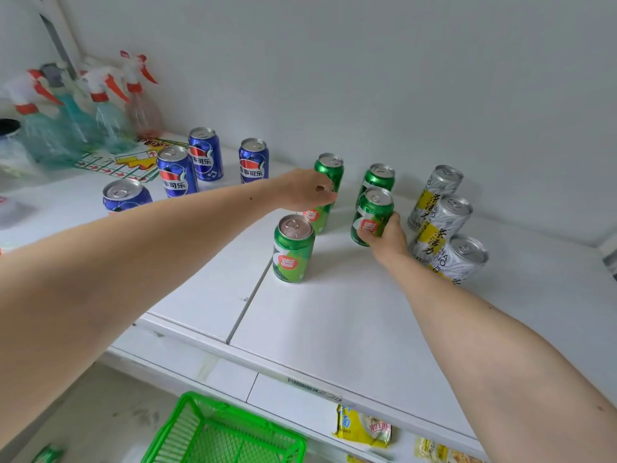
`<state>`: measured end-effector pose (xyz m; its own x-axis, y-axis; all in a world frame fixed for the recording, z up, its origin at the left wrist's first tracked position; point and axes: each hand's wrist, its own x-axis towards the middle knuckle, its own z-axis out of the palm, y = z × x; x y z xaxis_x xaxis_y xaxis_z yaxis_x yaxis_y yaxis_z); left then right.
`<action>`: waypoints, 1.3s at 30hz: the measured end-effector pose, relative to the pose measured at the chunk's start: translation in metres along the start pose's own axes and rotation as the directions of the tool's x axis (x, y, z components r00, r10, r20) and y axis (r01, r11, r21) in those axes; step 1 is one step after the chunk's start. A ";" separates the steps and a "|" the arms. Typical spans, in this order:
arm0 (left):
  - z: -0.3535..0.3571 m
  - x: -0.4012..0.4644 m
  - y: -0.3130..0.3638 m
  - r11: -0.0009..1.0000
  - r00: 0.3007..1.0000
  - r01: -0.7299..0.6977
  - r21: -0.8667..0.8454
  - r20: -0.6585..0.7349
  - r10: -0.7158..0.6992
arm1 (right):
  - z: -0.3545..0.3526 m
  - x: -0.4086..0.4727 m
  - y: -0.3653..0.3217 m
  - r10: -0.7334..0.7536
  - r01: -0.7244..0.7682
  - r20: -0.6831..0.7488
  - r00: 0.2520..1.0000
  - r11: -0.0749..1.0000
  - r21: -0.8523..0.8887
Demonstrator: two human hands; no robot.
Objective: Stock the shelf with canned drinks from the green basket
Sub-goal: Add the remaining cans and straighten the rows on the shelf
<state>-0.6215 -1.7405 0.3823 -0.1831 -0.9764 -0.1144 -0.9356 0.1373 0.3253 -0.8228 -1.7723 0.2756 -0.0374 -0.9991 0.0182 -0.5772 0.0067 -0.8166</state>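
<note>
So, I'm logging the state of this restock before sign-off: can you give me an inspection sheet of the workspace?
Surface: white shelf, two boards meeting at a seam.
Job's things: four green cans, four blue cans, three silver cans, all upright; green basket below the shelf.
Clutter: spray bottles and a printed sheet at the back left.
Hands: left hand grips one green can at the back; right hand grips another green can low down.
Cables: nothing seen.
Surroundings: white wall; yellow packets on the lower shelf.
</note>
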 end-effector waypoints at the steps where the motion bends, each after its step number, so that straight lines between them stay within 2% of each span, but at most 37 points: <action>1: 0.000 0.000 0.000 1.000 1.000 0.000 -0.001 0.001 0.000 | -0.001 0.000 0.000 0.000 0.000 0.002 1.000 1.000 0.000; 12: -0.002 0.001 -0.001 1.000 1.000 -0.009 -0.003 0.018 0.009 | -0.005 -0.002 -0.002 0.036 -0.035 0.040 0.999 0.999 -0.032; 17: -0.001 -0.003 0.002 1.000 1.000 -0.001 -0.028 0.000 0.001 | -0.006 -0.007 -0.001 0.124 -0.122 0.058 0.991 0.991 -0.049; 27: -0.020 -0.037 -0.006 0.995 0.995 -0.069 -0.074 -0.082 0.062 | -0.001 -0.049 -0.030 0.286 -0.293 -0.084 0.955 0.952 -0.090; 29: -0.027 -0.048 -0.016 0.993 0.992 -0.091 -0.080 -0.095 0.084 | 0.002 -0.062 -0.040 0.296 -0.305 -0.118 0.948 0.950 -0.066; 39: -0.036 -0.115 -0.058 0.991 0.988 -0.124 -0.054 -0.098 0.118 | 0.031 -0.139 -0.071 0.300 -0.335 -0.206 0.931 0.928 -0.165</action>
<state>-0.5353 -1.6422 0.4109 -0.2618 -0.9649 0.0179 -0.8880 0.2481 0.3871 -0.7508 -1.6350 0.3132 -0.3760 -0.9202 -0.1089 -0.6576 0.3478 -0.6683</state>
